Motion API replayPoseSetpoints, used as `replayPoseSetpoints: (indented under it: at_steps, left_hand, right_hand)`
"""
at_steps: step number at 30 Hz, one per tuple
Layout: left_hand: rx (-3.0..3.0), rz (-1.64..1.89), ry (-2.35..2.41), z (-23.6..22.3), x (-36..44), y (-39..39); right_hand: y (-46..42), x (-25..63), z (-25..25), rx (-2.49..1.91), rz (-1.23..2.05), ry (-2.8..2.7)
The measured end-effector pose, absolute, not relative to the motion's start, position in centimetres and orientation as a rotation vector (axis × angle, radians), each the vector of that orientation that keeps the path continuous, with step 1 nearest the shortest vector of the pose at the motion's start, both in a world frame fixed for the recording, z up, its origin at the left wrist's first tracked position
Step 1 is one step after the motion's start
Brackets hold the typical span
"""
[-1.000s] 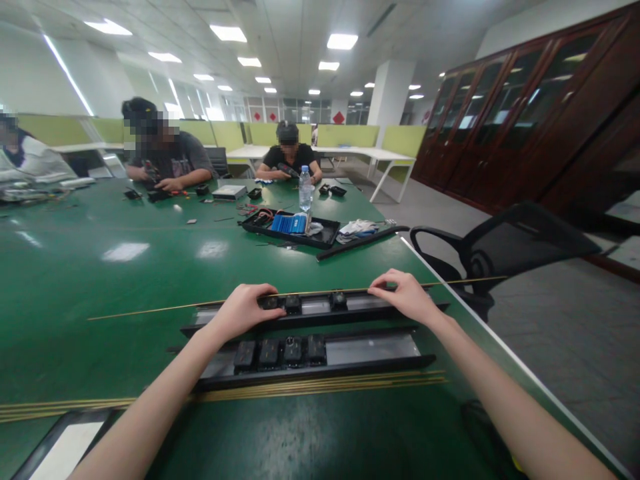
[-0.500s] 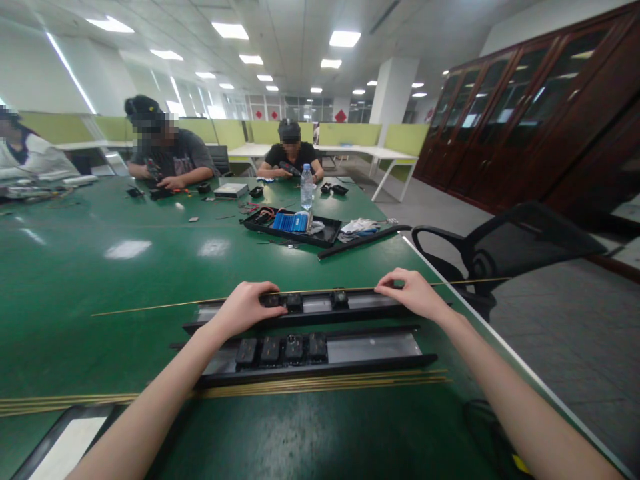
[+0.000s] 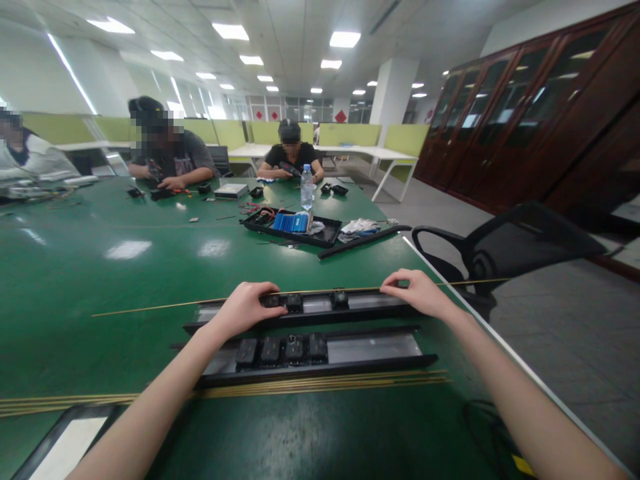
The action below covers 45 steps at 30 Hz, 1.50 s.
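Note:
A long black channel strip (image 3: pixel 315 308) with a pale inner floor lies crosswise before me, holding small black blocks (image 3: pixel 340 300). My left hand (image 3: pixel 245 303) is closed over its left part, thumb on the block side and fingers at the far wall. Along that far wall runs a thin brass-coloured rod (image 3: pixel 150 309), sticking out past both ends. At the right part, my right hand (image 3: pixel 413 290) pinches the rod at the wall; the fingertips partly hide the contact. Nearer to me is a second channel strip (image 3: pixel 373 347) with several black blocks (image 3: pixel 271 350) in a row.
More brass-coloured rods (image 3: pixel 325 383) lie in front of the strips. Farther off are a black tray (image 3: pixel 327 231) with a blue item, a water bottle (image 3: pixel 306 187), white gloves (image 3: pixel 359 229) and a black bar (image 3: pixel 365 242). A chair (image 3: pixel 525 240) stands right; people sit across the table.
My right hand has slid slightly right along the far wall of the strip. My left hand and the strips have stayed put.

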State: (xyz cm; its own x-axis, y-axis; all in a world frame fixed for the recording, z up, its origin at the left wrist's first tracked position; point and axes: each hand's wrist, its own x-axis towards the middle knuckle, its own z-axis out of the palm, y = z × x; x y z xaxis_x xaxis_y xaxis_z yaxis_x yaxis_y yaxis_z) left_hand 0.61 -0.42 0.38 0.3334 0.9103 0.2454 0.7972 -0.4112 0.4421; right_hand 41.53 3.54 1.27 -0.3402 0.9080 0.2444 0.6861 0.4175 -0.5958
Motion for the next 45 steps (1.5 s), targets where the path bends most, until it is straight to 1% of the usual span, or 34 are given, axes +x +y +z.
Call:
replayPoseSetpoints:
  at_steps: [7, 16, 45]
  left_hand:
    - [2.365, 0.679, 1.547, 0.3, 0.5, -0.4]
    - [2.356, 0.674, 1.56, 0.4, 0.6, -0.4]
    - [2.359, 0.679, 1.556, 0.1, 0.5, -0.3]
  right_hand:
    - [3.9, 42.5, 1.2, -1.367, 0.519, -2.139]
    - [3.6, 42.9, 2.2, -1.428, 0.582, -2.154]
    - [4.2, 46.0, 2.4, -1.553, 0.657, -2.125]
